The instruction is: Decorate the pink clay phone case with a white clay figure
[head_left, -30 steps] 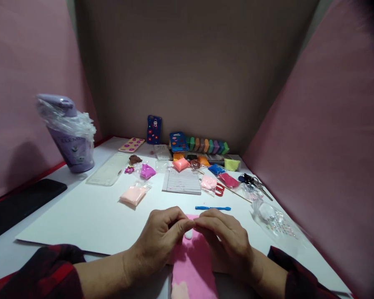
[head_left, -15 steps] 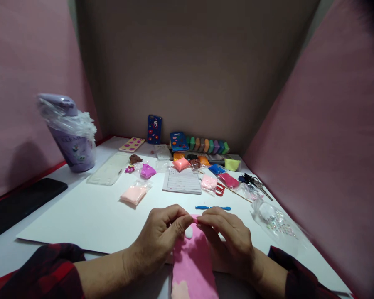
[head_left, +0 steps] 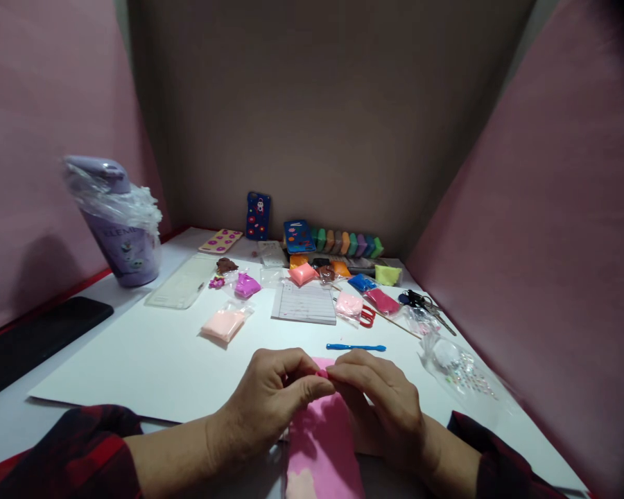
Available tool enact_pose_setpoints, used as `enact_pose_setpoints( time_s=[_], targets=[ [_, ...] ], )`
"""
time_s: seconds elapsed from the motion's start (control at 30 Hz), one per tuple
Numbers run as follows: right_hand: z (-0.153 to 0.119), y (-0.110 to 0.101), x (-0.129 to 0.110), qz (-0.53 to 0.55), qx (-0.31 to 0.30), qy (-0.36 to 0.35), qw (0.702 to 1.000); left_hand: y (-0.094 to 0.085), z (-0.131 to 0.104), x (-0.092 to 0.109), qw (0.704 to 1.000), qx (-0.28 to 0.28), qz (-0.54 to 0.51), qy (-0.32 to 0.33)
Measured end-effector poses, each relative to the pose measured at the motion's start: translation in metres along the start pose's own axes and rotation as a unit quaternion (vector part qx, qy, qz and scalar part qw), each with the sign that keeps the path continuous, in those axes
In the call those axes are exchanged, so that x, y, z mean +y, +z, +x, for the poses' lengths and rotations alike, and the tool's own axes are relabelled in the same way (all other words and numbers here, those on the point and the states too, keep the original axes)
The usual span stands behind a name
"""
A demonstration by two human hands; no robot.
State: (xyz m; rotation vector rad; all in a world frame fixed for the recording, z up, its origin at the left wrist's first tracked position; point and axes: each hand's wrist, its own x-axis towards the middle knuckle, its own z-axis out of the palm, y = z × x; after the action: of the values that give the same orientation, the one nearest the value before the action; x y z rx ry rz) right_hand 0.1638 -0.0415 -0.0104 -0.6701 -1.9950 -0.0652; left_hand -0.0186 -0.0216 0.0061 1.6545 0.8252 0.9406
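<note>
Between the fingertips of both hands is a small bit of bright pink clay. My left hand pinches it from the left, its thumb stretched across below. From the other side my right hand closes its fingertips on the same bit. Under the hands lies a long flat piece covered in pink clay, with a pale peach patch at its near end. My left thumb hides part of its upper area. A blue modelling tool rests just beyond my right hand.
Packets of clay, such as a peach one, lie around a lined notepad. Red-handled scissors, keys and a bag of gems are on the right. A purple tumbler and a black phone stand left.
My left thumb has slid right and slightly down, now covering the white oval that showed on the pink surface. The pink bit between the fingertips has shifted slightly lower.
</note>
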Motion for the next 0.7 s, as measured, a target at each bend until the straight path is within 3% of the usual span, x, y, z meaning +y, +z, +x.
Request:
enact_pose_setpoints(
  time_s=[0.23,0.7],
  targets=[
    [-0.0016,0.0007,0.0010,0.021,-0.014,-0.008,1.000,-0.0014,-0.0001,0.0014,0.999,-0.035,0.006,0.004],
    [-0.0020,0.0009,0.0011,0.037,-0.022,-0.004,0.999,-0.0015,-0.0005,-0.0012,0.999,-0.031,0.010,0.002]
  ],
)
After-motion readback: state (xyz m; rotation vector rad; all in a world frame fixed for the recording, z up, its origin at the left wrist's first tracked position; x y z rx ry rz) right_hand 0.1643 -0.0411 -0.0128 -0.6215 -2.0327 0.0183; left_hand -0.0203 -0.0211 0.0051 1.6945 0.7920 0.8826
